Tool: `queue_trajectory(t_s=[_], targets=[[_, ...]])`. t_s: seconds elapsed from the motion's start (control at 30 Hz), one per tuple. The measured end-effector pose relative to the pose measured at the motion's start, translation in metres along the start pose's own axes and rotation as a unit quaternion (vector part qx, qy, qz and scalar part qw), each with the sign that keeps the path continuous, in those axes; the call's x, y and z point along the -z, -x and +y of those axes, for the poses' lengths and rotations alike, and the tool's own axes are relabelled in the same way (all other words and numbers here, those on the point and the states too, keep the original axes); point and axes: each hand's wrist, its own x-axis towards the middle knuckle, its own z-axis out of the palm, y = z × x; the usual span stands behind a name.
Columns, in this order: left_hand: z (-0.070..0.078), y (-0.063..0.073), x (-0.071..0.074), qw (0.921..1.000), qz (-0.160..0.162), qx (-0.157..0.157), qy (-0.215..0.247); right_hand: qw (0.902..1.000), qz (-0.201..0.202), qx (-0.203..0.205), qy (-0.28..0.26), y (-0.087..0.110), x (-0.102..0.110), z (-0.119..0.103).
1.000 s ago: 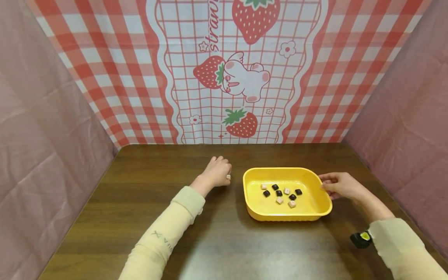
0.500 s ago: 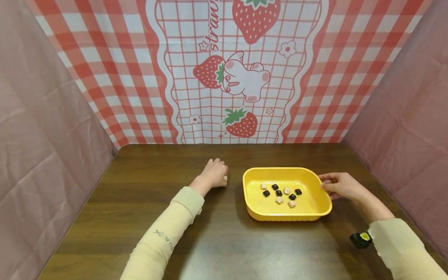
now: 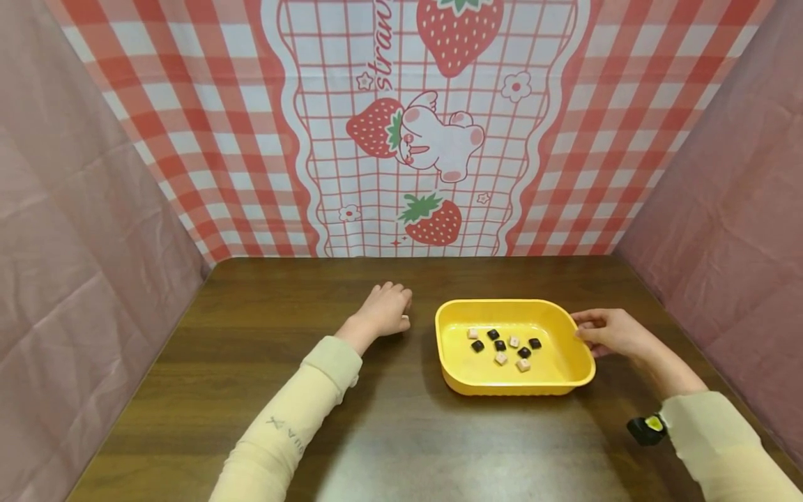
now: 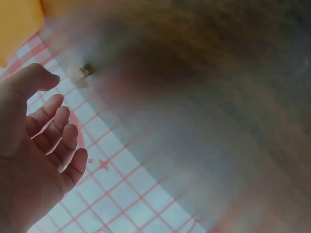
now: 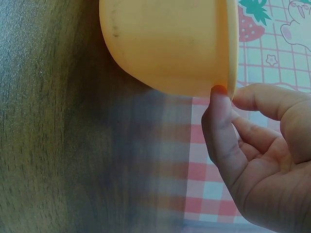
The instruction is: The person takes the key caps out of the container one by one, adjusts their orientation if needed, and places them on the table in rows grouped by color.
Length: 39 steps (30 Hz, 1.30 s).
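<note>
Head view: a yellow tray (image 3: 461, 387), oblong with rounded corners, a rolled rim and flared walls, sits right of centre on the brown wood-grain table (image 3: 389, 439). Its smooth, glossy floor bears nine small, separate blocks, scattered about the middle: five black blocks (image 3: 523, 353), dark and shiny, and four pale blocks (image 3: 523, 364), cream to pinkish, some with a faint mark on the upper face. The right hand (image 3: 611, 332) pinches the rim at the tray's right end. The left hand (image 3: 380, 311), knuckles up, is apart from the tray's left end.

Left wrist view: thumb and fingers are loosely bent and well parted. A further small block (image 4: 79, 76), cream with a dark mark, appears just beyond the thumb tip; the blur makes it uncertain whether it touches the hand, lies on the table or is in the air.

Right wrist view: thumb and forefinger close on the rim from opposite sides, the remaining fingers curled behind. The tray's outer surface appears orange-yellow and plain, with small dark scuffs (image 5: 115, 30) near one edge.
</note>
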Motion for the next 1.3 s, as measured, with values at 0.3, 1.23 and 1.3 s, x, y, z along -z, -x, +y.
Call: queue_trajectory(t_s=[0.3,1.23,1.3], targets=[[0.012,0.004,0.019,0.9961,0.079,-0.037,0.015,0.9999,0.000,0.001,0.010,0.001,0.000,-0.001],[0.100,-0.019,0.019,0.9869,0.073,-0.144,0.006,0.9998,0.004,0.004,0.020,0.000,0.000,0.001],[0.105,-0.021,0.016,0.9860,0.074,-0.149,-0.002,0.9998,0.005,0.002,0.018,0.000,0.000,0.000]])
